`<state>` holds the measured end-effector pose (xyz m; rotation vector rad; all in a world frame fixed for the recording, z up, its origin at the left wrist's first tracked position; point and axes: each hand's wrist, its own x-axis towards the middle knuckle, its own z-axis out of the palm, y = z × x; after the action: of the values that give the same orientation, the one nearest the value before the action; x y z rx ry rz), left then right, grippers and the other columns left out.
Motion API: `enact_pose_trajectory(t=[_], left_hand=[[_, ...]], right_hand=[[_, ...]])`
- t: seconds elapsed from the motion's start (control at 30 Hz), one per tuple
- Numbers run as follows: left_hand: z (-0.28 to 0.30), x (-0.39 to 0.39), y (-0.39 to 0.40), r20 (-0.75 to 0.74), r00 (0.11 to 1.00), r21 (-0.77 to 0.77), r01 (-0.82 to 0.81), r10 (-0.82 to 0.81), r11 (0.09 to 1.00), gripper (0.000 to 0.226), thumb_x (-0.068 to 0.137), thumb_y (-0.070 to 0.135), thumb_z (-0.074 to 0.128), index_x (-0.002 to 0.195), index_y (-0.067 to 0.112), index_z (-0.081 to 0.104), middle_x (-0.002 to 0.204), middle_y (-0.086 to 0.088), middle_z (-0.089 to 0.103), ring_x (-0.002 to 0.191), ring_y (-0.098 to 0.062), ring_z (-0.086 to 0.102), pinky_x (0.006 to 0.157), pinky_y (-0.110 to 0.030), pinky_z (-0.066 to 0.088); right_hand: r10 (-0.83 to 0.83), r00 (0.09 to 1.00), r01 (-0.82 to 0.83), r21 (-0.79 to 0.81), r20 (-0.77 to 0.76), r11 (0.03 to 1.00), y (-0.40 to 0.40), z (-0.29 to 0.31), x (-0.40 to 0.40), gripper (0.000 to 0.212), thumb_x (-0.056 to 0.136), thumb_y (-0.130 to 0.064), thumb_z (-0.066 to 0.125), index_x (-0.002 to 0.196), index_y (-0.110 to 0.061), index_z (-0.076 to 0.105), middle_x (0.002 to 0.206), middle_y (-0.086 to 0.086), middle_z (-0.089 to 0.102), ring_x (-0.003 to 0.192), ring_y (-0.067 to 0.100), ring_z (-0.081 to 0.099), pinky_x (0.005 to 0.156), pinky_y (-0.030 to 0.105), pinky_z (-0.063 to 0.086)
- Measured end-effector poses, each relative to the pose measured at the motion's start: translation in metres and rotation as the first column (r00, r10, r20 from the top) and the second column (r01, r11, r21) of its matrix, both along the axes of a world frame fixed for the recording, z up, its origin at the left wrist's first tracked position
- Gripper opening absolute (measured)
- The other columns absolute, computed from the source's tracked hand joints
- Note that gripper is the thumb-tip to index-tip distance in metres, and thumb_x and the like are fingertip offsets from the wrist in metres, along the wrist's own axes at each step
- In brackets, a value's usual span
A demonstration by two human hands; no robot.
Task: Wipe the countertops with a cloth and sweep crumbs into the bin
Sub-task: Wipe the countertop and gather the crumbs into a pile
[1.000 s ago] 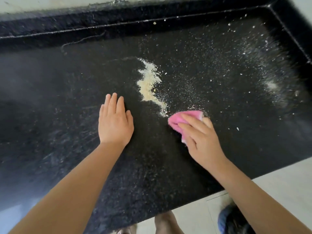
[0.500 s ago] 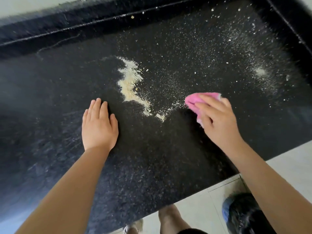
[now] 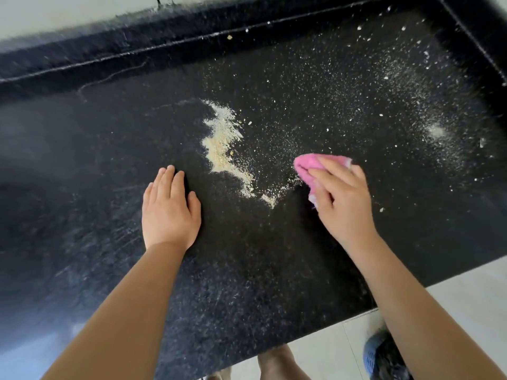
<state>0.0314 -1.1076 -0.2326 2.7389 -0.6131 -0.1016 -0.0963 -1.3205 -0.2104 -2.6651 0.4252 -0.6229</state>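
Observation:
A black speckled countertop (image 3: 247, 270) fills the view. A pale heap of crumbs (image 3: 222, 144) lies at its middle, trailing down to the right. Fine white crumbs (image 3: 384, 91) are scattered over the right half. My right hand (image 3: 343, 204) presses a pink cloth (image 3: 310, 165) onto the counter just right of the trail, fingers laid over the cloth. My left hand (image 3: 170, 209) rests flat on the counter, left of the heap, fingers straight and together.
A raised black rim (image 3: 164, 42) runs along the back and a second rim (image 3: 482, 42) along the right side. The counter's front edge (image 3: 356, 316) meets a light tiled floor (image 3: 452, 303). A blue shoe (image 3: 381, 355) and a bare leg show below.
My right hand slid the pink cloth rightward, away from the crumb heap, leaving a thin trail of crumbs. My left hand stayed flat on the counter.

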Motion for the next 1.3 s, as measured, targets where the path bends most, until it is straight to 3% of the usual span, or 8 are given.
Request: enact_pose_trajectory(t=[0.2, 0.37, 0.53, 0.67, 0.83, 1.03, 1.17, 1.3], left_hand=[[-0.001, 0.002, 0.000, -0.005, 1.000, -0.014, -0.007, 0.007, 1.000, 0.040, 0.089, 0.008, 0.050, 0.124, -0.010, 0.048, 0.135, -0.026, 0.043, 0.130, -0.039, 0.034, 0.108, -0.047, 0.023], [-0.001, 0.001, 0.000, -0.011, 1.000, -0.003, -0.017, 0.017, 1.000, 0.041, 0.088, 0.011, 0.049, 0.124, -0.009, 0.049, 0.135, -0.025, 0.044, 0.129, -0.039, 0.036, 0.107, -0.046, 0.024], [0.001, 0.001, 0.000, 0.009, 1.000, 0.020, -0.025, 0.025, 0.999, 0.048, 0.085, 0.018, 0.041, 0.124, -0.009, 0.049, 0.133, -0.024, 0.046, 0.127, -0.039, 0.038, 0.106, -0.048, 0.026], [0.001, 0.001, -0.003, 0.005, 0.994, 0.118, -0.110, 0.111, 0.987, 0.059, 0.086, 0.025, 0.028, 0.136, -0.005, 0.033, 0.148, -0.020, 0.024, 0.139, -0.031, 0.017, 0.112, -0.043, 0.002], [0.001, 0.003, -0.004, -0.050, 0.989, 0.179, -0.127, 0.138, 0.976, 0.060, 0.090, 0.028, 0.016, 0.142, 0.000, 0.021, 0.152, -0.014, 0.013, 0.142, -0.023, 0.005, 0.112, -0.036, -0.004], [0.002, 0.003, -0.004, -0.058, 0.989, 0.173, -0.126, 0.138, 0.977, 0.064, 0.085, 0.030, 0.017, 0.140, -0.001, 0.026, 0.151, -0.015, 0.018, 0.141, -0.025, 0.010, 0.112, -0.036, -0.002], [0.002, 0.003, -0.004, -0.046, 0.990, 0.167, -0.122, 0.131, 0.978, 0.063, 0.086, 0.030, 0.018, 0.139, -0.003, 0.029, 0.149, -0.017, 0.022, 0.140, -0.028, 0.013, 0.112, -0.039, 0.001], [0.000, 0.004, -0.004, -0.049, 0.990, 0.185, -0.118, 0.129, 0.976, 0.062, 0.087, 0.031, 0.018, 0.139, -0.002, 0.029, 0.149, -0.017, 0.022, 0.140, -0.028, 0.014, 0.112, -0.040, 0.003]], right_hand=[[0.349, 0.931, -0.354, -0.025, -0.110, 0.935, 0.085, -0.019, 0.012, 0.032, 0.079, -0.019, 0.041, 0.091, -0.015, 0.071, 0.109, -0.002, 0.067, 0.098, 0.026, 0.051, 0.072, 0.038, 0.053], [0.129, 0.988, -0.133, -0.045, -0.082, 0.990, 0.027, -0.023, 0.023, 0.032, 0.078, -0.012, 0.041, 0.089, -0.011, 0.071, 0.104, 0.005, 0.068, 0.088, 0.033, 0.055, 0.077, 0.036, 0.047], [-0.117, 0.988, 0.123, 0.054, -0.100, 0.991, -0.014, -0.011, 0.034, 0.035, 0.081, -0.009, 0.039, 0.097, -0.011, 0.070, 0.109, 0.001, 0.066, 0.090, 0.032, 0.061, 0.083, 0.015, 0.025], [0.119, 0.993, -0.120, 0.070, 0.019, 0.990, 0.044, -0.002, 0.042, 0.034, 0.078, -0.006, 0.041, 0.094, -0.013, 0.070, 0.105, 0.000, 0.066, 0.089, 0.029, 0.058, 0.076, 0.025, 0.033], [0.340, 0.930, -0.340, 0.023, -0.138, 0.940, 0.093, -0.021, 0.045, 0.024, 0.070, -0.009, 0.050, 0.084, -0.017, 0.068, 0.106, -0.004, 0.066, 0.089, 0.021, 0.043, 0.061, 0.030, 0.045], [0.119, 0.968, -0.126, -0.018, -0.222, 0.992, 0.007, -0.017, 0.061, 0.047, 0.076, -0.012, 0.030, 0.104, -0.020, 0.067, 0.112, -0.006, 0.064, 0.093, 0.030, 0.058, 0.075, 0.036, 0.042], [-0.095, 0.983, 0.095, -0.002, -0.158, 0.995, -0.021, -0.008, 0.057, 0.039, 0.078, -0.013, 0.035, 0.097, -0.012, 0.068, 0.106, -0.001, 0.067, 0.088, 0.034, 0.060, 0.075, 0.020, 0.026], [0.036, 0.999, -0.035, 0.026, -0.037, 0.999, 0.035, -0.008, 0.064, 0.033, 0.078, -0.011, 0.040, 0.089, -0.008, 0.070, 0.101, 0.005, 0.069, 0.081, 0.032, 0.056, 0.078, 0.027, 0.035]])
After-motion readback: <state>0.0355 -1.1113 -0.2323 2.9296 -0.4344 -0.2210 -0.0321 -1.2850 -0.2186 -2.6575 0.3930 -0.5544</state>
